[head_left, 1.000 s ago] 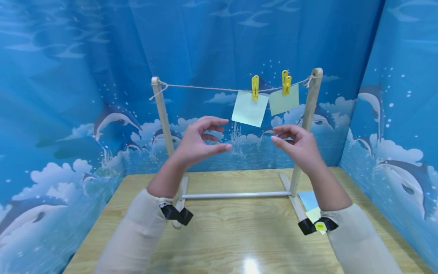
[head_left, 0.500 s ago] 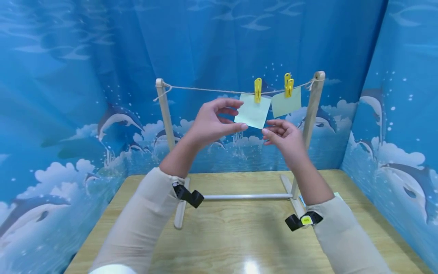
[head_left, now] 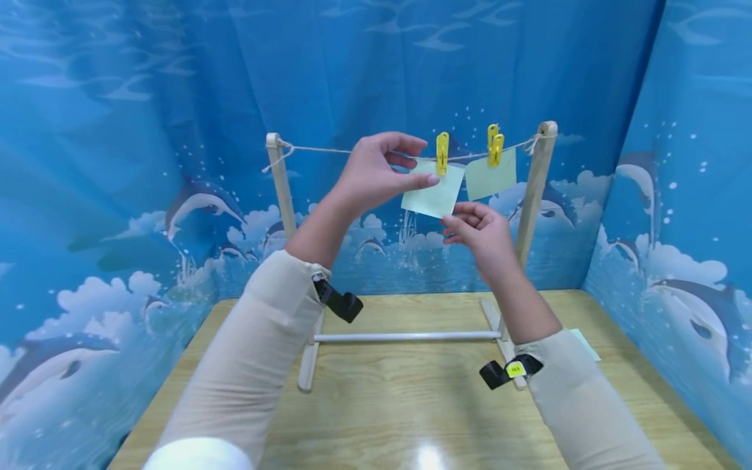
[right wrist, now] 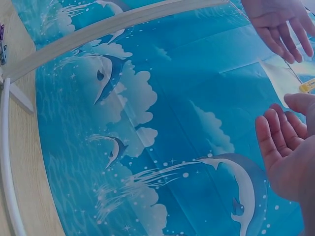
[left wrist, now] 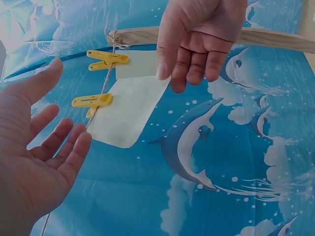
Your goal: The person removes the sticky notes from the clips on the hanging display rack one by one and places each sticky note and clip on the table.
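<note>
A pale green paper sheet (head_left: pixel 429 196) hangs from a string (head_left: pixel 329 149) by a yellow clothespin (head_left: pixel 442 154). Its lower right corner is pinched between the thumb and fingers of my right hand (head_left: pixel 484 238). My left hand (head_left: pixel 378 170) is raised at the sheet's upper left, thumb spread from the fingers and close to the clothespin. In the left wrist view a gap shows between that left hand (left wrist: pixel 44 162) and the clothespin (left wrist: pixel 93 101). To the right hangs a second green sheet (head_left: pixel 490 179), held by another yellow clothespin (head_left: pixel 496 150); one more clothespin sits right behind it.
Wooden posts (head_left: pixel 536 189) hold the string at both ends, joined low down by a white bar (head_left: pixel 405 337) above the wooden table (head_left: pixel 382 405). Loose paper (head_left: pixel 585 344) lies at the right, partly behind my sleeve. A blue dolphin-print curtain (head_left: pixel 352 65) stands behind.
Both hands have come up and inward to the nearer sheet. My right hand has taken its lower corner; my left hand has risen from below the string to beside the clothespin.
</note>
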